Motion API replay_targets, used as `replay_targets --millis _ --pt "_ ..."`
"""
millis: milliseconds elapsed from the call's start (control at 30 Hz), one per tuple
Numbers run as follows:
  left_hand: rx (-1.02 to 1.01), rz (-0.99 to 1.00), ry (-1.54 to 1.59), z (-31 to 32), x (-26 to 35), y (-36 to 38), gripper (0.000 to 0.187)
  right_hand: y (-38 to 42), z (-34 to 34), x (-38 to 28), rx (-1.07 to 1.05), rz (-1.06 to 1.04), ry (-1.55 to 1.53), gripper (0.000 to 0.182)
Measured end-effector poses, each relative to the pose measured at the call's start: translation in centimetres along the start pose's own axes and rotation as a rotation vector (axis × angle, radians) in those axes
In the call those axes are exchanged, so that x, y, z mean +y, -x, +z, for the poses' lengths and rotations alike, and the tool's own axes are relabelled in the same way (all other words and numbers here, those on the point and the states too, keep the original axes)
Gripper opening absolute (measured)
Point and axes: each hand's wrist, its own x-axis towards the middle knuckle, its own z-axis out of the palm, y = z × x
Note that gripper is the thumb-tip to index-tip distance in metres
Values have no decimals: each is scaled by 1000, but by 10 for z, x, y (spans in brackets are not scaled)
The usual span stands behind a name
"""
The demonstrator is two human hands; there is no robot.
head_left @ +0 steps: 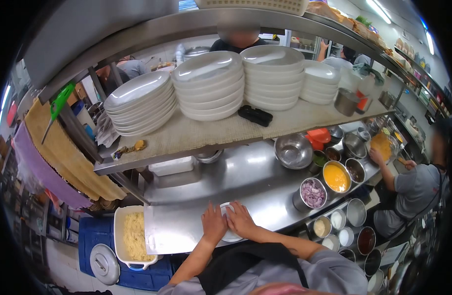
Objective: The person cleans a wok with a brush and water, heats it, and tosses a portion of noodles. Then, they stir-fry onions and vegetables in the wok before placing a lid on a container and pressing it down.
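Observation:
A small white round dish (231, 236) lies at the front edge of the steel counter, mostly covered by my hands. My left hand (214, 221) rests over its left side, fingers stretched forward. Beside it, my right hand (241, 220) lies across the right part, its fingers also extended and nearly meeting the left ones. Whether anything sits in the dish under my palms is hidden. Bare steel counter (255, 191) surrounds it.
A shelf (280, 125) with stacked white plates (209, 88) spans above the counter. To the right stand chopped red onion (313, 193), yellow liquid (336, 177) and several steel containers. A tub of yellowish shreds (136, 236) is at left. A co-worker (408, 187) works at right.

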Motion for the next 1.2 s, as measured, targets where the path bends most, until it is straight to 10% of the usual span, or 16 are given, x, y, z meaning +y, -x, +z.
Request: replay_targets --millis 167,1200 --pt "67 230 36 27 -24 -15 43 7 12 0 -30 -20 8 47" --pt "27 151 52 28 -21 -15 43 -5 3 6 68 30 -116 47"
